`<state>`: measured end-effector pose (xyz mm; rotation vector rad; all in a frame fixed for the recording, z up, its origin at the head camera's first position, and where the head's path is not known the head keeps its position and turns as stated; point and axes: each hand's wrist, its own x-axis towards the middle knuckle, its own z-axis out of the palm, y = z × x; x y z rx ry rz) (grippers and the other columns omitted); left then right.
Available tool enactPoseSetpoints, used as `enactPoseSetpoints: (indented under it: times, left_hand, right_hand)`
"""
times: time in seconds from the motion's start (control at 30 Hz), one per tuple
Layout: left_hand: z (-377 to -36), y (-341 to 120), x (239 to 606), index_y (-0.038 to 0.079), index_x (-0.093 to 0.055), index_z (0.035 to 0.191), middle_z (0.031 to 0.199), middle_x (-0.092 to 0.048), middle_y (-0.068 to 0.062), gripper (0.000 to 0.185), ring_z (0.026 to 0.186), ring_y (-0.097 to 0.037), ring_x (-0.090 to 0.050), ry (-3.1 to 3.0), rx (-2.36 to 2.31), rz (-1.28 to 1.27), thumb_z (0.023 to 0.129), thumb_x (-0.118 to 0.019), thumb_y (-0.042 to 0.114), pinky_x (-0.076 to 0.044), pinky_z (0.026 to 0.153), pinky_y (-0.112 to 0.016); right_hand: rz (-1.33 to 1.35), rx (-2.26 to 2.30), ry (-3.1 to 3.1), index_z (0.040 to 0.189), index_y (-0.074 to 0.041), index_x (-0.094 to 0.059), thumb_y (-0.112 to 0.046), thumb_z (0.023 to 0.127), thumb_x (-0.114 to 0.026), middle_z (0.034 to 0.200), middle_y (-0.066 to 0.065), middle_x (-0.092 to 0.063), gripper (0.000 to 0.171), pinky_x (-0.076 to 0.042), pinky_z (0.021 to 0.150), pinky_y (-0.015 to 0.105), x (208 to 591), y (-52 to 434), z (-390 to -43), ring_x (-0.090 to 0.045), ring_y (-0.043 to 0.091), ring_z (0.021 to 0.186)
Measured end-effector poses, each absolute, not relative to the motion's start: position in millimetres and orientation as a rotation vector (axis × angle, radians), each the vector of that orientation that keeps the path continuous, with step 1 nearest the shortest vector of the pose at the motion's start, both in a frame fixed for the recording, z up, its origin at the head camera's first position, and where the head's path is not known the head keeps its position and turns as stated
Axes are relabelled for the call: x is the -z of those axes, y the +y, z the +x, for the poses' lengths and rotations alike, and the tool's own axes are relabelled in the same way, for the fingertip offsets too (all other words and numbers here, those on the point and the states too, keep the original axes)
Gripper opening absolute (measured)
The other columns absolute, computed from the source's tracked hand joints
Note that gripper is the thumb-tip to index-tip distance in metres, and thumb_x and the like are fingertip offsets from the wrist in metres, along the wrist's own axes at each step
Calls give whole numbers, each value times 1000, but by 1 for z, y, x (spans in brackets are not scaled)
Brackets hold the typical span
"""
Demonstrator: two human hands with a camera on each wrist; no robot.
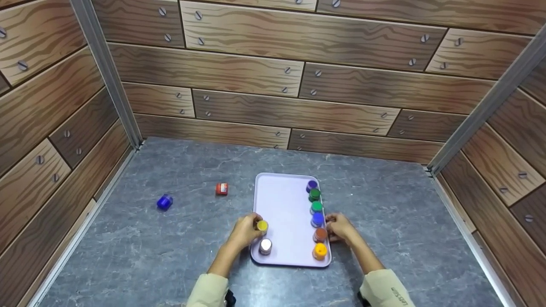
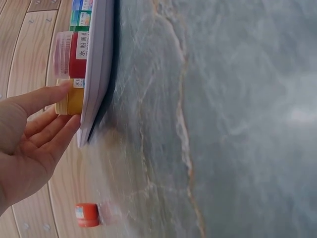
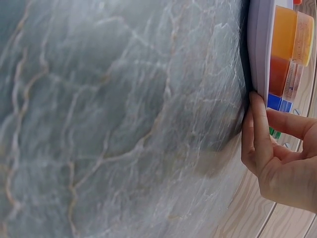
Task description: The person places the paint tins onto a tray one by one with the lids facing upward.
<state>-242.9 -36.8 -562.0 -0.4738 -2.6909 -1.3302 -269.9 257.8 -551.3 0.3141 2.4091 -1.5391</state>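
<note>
My left hand [image 1: 246, 231] pinches a yellow paint jar [image 1: 262, 226] between thumb and fingers at the left side of a pale lilac tray [image 1: 283, 200]. Close by stands a dark red paint jar with a clear lid [image 2: 74, 54]; glare whitens its top in the head view. At the opposite rim, my right hand [image 1: 339, 227] grips the tray's edge, thumb near the blue jar [image 1: 317, 219] and fingers against the outer side. Along that rim runs a row with a purple jar [image 1: 312, 186], green jars [image 1: 315, 195], a brown-red jar [image 1: 320, 235] and an orange jar [image 1: 320, 251].
Left of the tray, a red jar [image 1: 222, 189] lies on the grey marbled tabletop [image 1: 187, 247]. Farther left lies a dark blue jar [image 1: 164, 202]. Wood-patterned walls [image 1: 243, 72] with metal corner strips enclose the table at the back and sides.
</note>
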Motion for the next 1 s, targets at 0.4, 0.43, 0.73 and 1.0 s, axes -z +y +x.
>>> enactPoseSetpoints:
  times: [0.4,0.43,0.73,1.0]
  left_hand:
    - [-246,-51,559,-12,-60,104,97,-62,-22,39,88,-35,-59,-2581,1526,-480,70,-72,2,-48,78,-43]
    - [-248,-55,557,-11,-60,103,97,-62,-23,37,89,-36,-59,-2564,1524,-468,71,-71,2,-48,78,-43]
    - [-265,-107,537,-11,-60,94,89,-62,-24,25,82,-39,-59,-2443,1308,-347,71,-69,-5,-48,73,-45]
    - [-274,-155,512,-8,-62,98,94,-62,-22,25,89,-35,-57,-2513,1092,-95,76,-69,3,-45,79,-44]
  right_hand:
    - [281,1541,2411,113,13,-47,10,72,-44,77,11,-52,41,-51,50,32,551,260,-269,-50,19,62]
    - [286,1533,2417,112,13,-47,10,72,-44,78,11,-52,41,-51,50,32,551,259,-269,-50,19,62]
    - [316,1511,2422,110,11,-49,11,72,-46,77,12,-50,39,-51,52,33,552,259,-269,-49,20,64]
    - [316,1510,2435,110,11,-49,10,71,-46,76,12,-51,39,-51,50,33,551,260,-269,-49,19,62]
